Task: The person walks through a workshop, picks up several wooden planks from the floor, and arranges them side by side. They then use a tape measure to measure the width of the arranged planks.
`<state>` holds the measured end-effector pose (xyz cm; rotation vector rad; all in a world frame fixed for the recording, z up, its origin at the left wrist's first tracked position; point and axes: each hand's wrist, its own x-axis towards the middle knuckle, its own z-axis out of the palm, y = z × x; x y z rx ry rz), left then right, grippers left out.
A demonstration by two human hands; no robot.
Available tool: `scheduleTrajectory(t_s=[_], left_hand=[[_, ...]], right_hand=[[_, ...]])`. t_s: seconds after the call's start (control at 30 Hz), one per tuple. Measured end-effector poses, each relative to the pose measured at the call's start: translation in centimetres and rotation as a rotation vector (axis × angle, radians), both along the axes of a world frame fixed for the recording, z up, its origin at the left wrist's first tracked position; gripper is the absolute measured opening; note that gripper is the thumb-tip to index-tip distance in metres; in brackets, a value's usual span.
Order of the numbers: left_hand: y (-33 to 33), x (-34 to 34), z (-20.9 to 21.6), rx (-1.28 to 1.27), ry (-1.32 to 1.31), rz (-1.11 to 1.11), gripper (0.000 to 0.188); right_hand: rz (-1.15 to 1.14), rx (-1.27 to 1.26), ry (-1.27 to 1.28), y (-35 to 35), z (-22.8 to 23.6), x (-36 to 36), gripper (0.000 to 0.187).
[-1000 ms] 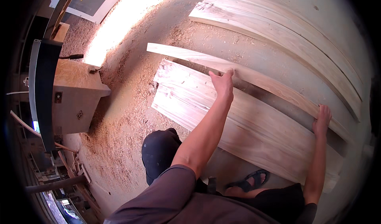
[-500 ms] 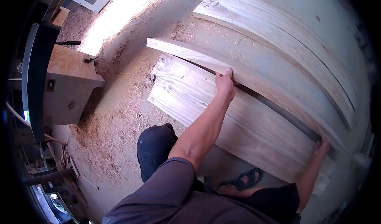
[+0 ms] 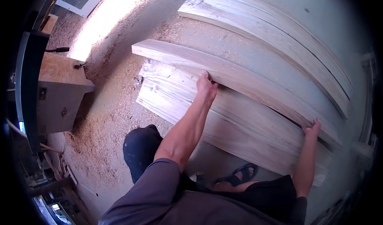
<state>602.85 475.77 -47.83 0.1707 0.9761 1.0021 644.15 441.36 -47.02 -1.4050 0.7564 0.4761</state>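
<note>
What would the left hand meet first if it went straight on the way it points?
The narrow wooden plank, whose near edge the left hand already touches. Past it, seemingly floor, though depth is unclear.

I am seeing bare wood across most of my feed: the held plank (image 3: 239, 78) is showing a pale, matt, smooth-looking face with fine grain running along it. The near boards (image 3: 239, 125) are showing the same unvarnished finish, looking rough and knotty at the left end, and the far boards (image 3: 255, 25) are looking equally raw and dull. Loose wood shavings (image 3: 93, 145) are giving the matt, dusty floor (image 3: 107, 193) a coarse texture. I am noting soft, matt cloth in the grey shirt (image 3: 153, 185) and the dark trousers (image 3: 139, 151). The machine cabinet (image 3: 58, 113) is wearing a smooth, pale coat, probably painted metal, though the fisheye rim is distorting it.
</note>
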Motion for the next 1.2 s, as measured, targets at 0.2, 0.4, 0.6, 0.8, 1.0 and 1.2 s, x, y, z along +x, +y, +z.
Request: scheduleTrajectory(t_s=[0.2, 0.4, 0.6, 0.8, 1.0, 1.2], left_hand=[[-0.6, 1.9, 1.5, 0.088, -0.052, -0.195, 0.074], [1.5, 2.9, 1.9, -0.136, 0.202, -0.175, 0.020], [-1.5, -2.8, 7.0, -0.162, 0.277, -0.082, 0.028], [-6.8, -6.1, 13.4, -0.237, 0.403, -0.084, 0.029], [-11.3, -12.4, 21.0, -0.338, 0.489, -0.075, 0.019], [-18.2, -19.6, 29.2, -0.444, 0.508, -0.147, 0.025]], right_hand=[[-0.067, 0.015, 0.029, -1.9, 0.1, 1.7, 0.061], [-0.126, 0.054, -0.044, -1.9, -0.1, 0.0, 0.064], [-0.082, -0.097, 0.001, -3.5, 3.4, -7.1, 0.050], [-0.146, -0.059, 0.070, -13.8, 10.5, -12.7, 0.043], [-0.203, -0.042, 0.147, -19.4, 20.4, -21.0, 0.036], [-0.277, -0.127, 0.127, -24.9, 32.8, -28.6, 0.038]])
